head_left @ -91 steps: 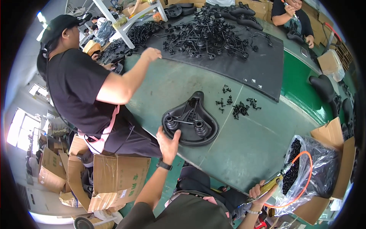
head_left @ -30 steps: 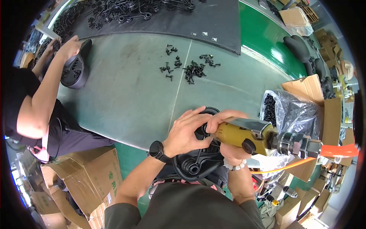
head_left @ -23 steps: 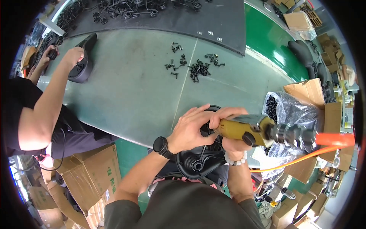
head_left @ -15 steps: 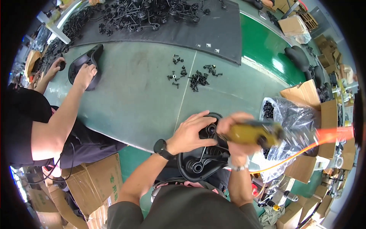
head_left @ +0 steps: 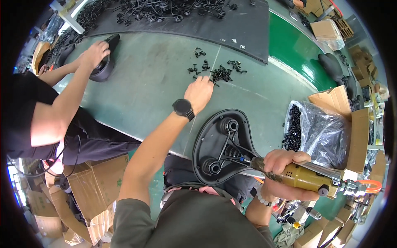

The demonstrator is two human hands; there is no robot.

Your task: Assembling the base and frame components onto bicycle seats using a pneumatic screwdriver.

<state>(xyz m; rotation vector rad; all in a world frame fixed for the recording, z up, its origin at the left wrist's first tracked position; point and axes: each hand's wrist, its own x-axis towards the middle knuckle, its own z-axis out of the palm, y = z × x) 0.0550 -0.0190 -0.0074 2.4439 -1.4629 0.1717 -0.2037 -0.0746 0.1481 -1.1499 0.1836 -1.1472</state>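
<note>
My right hand point(head_left: 285, 173) wraps round a yellow air screwdriver point(head_left: 308, 178), its bit pointing left into the underside of a black bicycle saddle point(head_left: 248, 138). The saddle lies upside down at the table's near edge, with a wire spring frame point(head_left: 224, 146) and round coils showing inside its shell. My left hand point(head_left: 199, 94), a black watch on its wrist, reaches forward to a small pile of black screws point(head_left: 222, 73). Its fingers are curled together at the pile's near left edge; whatever they pinch is hidden.
To the left a co-worker's hands point(head_left: 97, 53) are on another black saddle point(head_left: 103, 71). Black wire frames point(head_left: 165, 10) heap on a dark mat point(head_left: 198, 33) at the back. A carton point(head_left: 359, 136) with a plastic bag and black screws point(head_left: 292, 128) stands right. An orange hose point(head_left: 374, 185) trails from the screwdriver.
My left hand has left the saddle and moved forward to the screws. The screwdriver has swung lower, its bit now at the saddle's inner frame. The co-worker's hands have shifted on the other saddle.
</note>
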